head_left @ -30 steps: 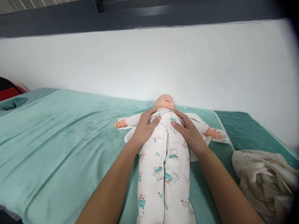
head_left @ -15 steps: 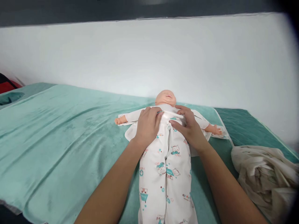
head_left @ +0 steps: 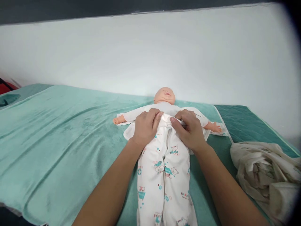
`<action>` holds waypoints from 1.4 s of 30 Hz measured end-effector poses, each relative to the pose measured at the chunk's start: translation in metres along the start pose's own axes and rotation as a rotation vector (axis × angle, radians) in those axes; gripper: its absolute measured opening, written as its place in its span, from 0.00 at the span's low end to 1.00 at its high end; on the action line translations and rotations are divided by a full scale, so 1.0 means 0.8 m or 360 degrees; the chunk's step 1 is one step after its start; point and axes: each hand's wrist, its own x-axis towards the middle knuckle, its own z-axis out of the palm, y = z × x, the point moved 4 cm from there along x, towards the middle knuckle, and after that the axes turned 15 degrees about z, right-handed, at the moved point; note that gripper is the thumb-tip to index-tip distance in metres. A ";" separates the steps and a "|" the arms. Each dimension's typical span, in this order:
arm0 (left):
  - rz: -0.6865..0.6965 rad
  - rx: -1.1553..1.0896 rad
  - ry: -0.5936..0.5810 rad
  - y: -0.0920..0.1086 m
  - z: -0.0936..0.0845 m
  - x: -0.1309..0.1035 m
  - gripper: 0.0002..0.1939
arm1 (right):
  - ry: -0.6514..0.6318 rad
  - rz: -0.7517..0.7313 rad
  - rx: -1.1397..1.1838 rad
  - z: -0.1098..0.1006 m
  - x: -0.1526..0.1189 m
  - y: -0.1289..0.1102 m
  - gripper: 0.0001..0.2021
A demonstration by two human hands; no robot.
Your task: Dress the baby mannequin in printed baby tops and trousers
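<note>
A baby doll (head_left: 165, 95) lies on its back, head toward the wall, arms spread to both sides. White pants (head_left: 162, 175) printed with cats and carts cover its legs up to the belly. At the pants' waistband (head_left: 166, 118), my left hand (head_left: 147, 127) pinches the left part of the edge between thumb and fingers. My right hand (head_left: 189, 128) grips the same edge on the right, thumb on top. A white shirt (head_left: 138, 113) covers the doll's chest and arms, and its loose flaps spread out beneath the doll. The doll's feet are out of view.
A light green sheet (head_left: 70, 135) covers the surface, with a darker green quilted pad (head_left: 240, 122) at the right. Crumpled cream cloth (head_left: 265, 172) lies at the right. The white wall (head_left: 141, 56) stands behind the doll's head. Something red (head_left: 4, 88) shows at the far left.
My fingers have closed on the waistband, and its edge is now bunched between my hands. The right fingers have curled in from being spread. The whole view has shifted slightly.
</note>
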 end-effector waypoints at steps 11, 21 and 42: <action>-0.0080 0.0056 -0.0074 -0.007 -0.007 -0.009 0.21 | 0.0006 0.0465 0.0122 -0.017 -0.005 0.031 0.25; -0.0445 0.0096 -0.0046 -0.008 -0.034 -0.078 0.23 | -0.0317 0.0828 0.0109 -0.029 -0.058 0.061 0.25; -0.0626 -0.0546 0.0055 0.006 -0.034 -0.096 0.10 | -0.0350 0.0952 0.0136 -0.023 -0.091 0.042 0.19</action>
